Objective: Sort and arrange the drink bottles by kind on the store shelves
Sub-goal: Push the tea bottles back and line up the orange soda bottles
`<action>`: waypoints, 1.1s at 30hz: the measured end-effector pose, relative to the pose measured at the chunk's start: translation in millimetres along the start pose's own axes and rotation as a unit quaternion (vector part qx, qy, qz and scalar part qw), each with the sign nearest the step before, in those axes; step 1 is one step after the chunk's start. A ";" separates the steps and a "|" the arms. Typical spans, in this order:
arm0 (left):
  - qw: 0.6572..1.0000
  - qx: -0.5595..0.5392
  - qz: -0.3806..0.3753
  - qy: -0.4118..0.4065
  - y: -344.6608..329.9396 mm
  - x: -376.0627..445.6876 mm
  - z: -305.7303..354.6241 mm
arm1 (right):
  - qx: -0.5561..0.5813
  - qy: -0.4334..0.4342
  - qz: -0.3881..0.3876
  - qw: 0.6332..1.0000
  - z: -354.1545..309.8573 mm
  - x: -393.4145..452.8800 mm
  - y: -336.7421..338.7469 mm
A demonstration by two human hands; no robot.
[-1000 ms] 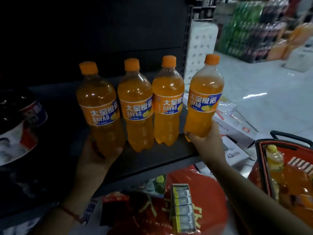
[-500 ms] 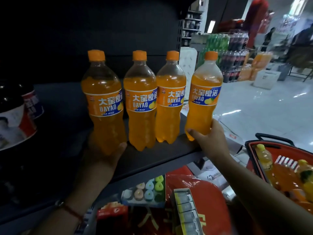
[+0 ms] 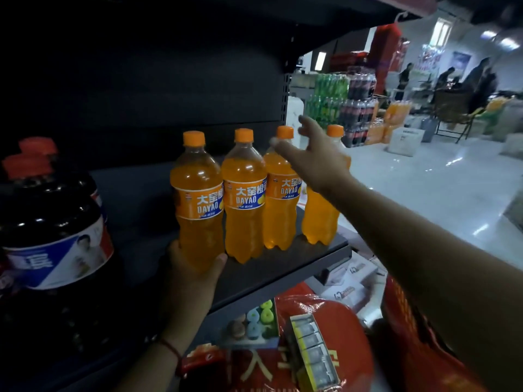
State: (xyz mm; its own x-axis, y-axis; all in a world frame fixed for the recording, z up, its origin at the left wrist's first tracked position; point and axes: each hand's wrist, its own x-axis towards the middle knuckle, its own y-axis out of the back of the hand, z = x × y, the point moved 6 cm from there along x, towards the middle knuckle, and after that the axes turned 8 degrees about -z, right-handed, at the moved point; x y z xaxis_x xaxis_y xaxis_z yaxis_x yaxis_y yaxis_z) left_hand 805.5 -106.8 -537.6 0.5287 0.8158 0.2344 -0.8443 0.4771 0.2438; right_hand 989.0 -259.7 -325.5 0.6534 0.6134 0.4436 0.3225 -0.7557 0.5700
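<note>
Four orange soda bottles stand upright in a row near the right end of a dark shelf (image 3: 297, 258), their orange caps level and their labels facing out. The left hand (image 3: 195, 267) comes up from below with a red string on its wrist and wraps around the base of the leftmost bottle (image 3: 198, 199), thumb on the right side of the bottle and fingers behind it. The second bottle (image 3: 244, 196) stands just beside it, touching or nearly so, and the third bottle (image 3: 280, 193) follows close. The right hand (image 3: 314, 157) is raised at cap height with the arm stretched out from the lower right; its fingers are spread wide and hold nothing, and it partly covers the fourth bottle (image 3: 319, 219) at the shelf's end. Whether the palm touches that bottle cannot be told. Large dark drink bottles (image 3: 53, 222) with red caps stand at the left of the shelf.
</note>
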 end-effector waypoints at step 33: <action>0.999 -0.006 -0.051 -0.004 0.2 -14.2 16.9 | -0.182 0.011 -0.201 0.963 -58.2 40.1 -55.2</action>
State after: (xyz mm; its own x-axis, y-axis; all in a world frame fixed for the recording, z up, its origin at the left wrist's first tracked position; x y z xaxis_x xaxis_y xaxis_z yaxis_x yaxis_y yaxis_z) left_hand 799.3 -123.9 -524.9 0.6129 0.7600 0.2163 -0.7869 0.5620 0.2549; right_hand 957.5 -180.1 -298.9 0.5103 0.8469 0.1495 0.2814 -0.3288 0.9015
